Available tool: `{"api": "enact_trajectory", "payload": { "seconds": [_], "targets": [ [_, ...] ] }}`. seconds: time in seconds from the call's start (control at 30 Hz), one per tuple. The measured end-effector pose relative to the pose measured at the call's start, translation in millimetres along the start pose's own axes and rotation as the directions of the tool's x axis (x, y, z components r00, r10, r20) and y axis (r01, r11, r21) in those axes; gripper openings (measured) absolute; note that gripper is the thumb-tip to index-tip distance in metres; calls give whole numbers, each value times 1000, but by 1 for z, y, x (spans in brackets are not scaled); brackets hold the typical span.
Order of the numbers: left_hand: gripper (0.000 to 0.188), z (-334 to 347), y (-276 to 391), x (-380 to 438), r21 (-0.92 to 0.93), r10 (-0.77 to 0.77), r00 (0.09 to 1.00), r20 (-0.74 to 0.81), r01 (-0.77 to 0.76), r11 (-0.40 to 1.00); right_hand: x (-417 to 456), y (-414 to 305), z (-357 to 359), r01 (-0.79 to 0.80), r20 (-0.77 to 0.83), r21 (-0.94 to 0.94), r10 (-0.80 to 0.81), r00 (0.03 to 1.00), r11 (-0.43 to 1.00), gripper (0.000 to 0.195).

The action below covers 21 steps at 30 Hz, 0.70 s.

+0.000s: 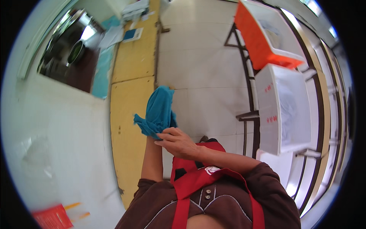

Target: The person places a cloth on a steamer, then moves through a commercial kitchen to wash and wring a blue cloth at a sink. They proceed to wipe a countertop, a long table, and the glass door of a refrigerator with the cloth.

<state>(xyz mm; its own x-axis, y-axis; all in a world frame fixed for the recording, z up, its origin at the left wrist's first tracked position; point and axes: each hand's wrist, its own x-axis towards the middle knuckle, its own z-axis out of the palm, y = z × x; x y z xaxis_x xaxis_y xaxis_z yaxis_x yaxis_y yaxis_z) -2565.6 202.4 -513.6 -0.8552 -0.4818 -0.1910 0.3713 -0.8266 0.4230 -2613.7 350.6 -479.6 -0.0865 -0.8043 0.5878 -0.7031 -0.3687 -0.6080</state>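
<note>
A blue cloth [160, 110] is draped over my left hand, so its palm and fingers are hidden; only the wrist [153, 142] shows below the fabric. My right hand [178, 141] lies at the cloth's lower edge beside that wrist, with its fingertips pinching the fabric. Both hands are raised in front of the red apron [186, 183], near the right edge of a long yellow table [133, 114].
Papers [113, 36] lie at the table's far end, beside a wall opening with a bowl [76, 53] behind it. At right, a white foam box [267, 114] and an orange-sided box [251, 37], both holding plastic, stand on dark metal frames [248, 116].
</note>
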Motion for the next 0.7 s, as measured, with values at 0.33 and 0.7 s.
{"api": "enact_trajectory", "payload": {
  "seconds": [0.33,0.7],
  "targets": [
    [16,-12,50,-16,25,220,971,-94,-219,975,11,5,27,38,244,355,-131,961,934,33],
    [18,-69,142,-11,273,405,857,-319,-326,905,70,65,86,-263,273,411,157,949,873,25]
  ]
}}
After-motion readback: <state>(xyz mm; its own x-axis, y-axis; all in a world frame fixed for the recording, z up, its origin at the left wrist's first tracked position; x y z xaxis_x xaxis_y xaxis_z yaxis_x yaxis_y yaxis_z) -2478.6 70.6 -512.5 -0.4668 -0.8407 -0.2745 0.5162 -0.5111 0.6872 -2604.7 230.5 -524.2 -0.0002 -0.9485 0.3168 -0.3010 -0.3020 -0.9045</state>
